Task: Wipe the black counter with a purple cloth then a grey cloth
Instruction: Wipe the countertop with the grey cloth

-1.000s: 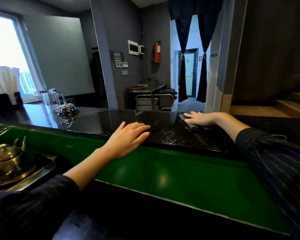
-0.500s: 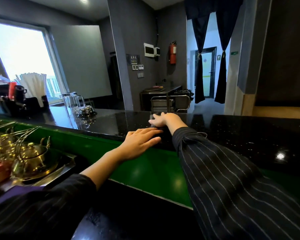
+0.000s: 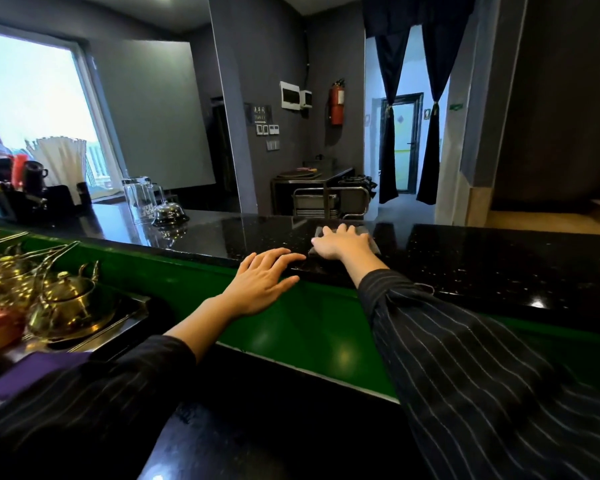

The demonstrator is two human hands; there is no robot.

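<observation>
A purple cloth lies at the lower left, beside golden teapots. The left hand rests flat with spread fingers on the edge of the black surface, holding nothing. The right hand presses flat on the grey cloth there.

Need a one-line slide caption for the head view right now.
Right hand flat on a grey cloth on the black counter, left hand braced at its edge.
</observation>
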